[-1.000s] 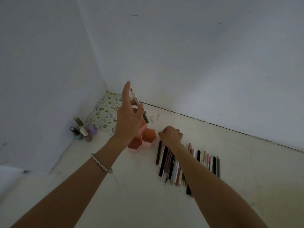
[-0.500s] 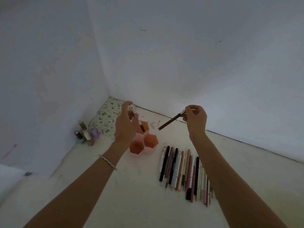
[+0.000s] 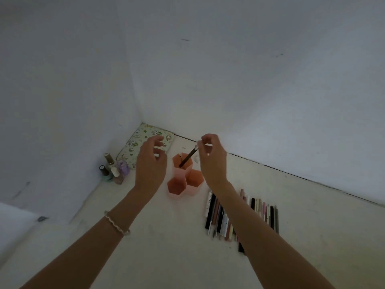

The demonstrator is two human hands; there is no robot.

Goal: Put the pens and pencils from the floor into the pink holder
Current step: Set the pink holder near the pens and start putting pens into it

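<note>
The pink holder [image 3: 177, 192], made of three hexagonal cups, stands on the white floor near the room's corner. My right hand [image 3: 212, 159] pinches the top end of a dark brown pencil [image 3: 188, 157], whose lower end is inside the far cup. My left hand [image 3: 151, 163] hovers just left of the holder with its fingers spread and nothing in it. A row of several pens and pencils [image 3: 218, 217] lies on the floor to the right of the holder, partly hidden under my right forearm.
Several nail polish bottles [image 3: 113, 171] stand against the left wall. A flowered pouch [image 3: 143, 140] lies in the corner behind them. White walls close in on the left and at the back.
My left hand has let go of its pen and opened. My right hand has carried the brown pencil left and down, so its tip now sits in the far cup.
</note>
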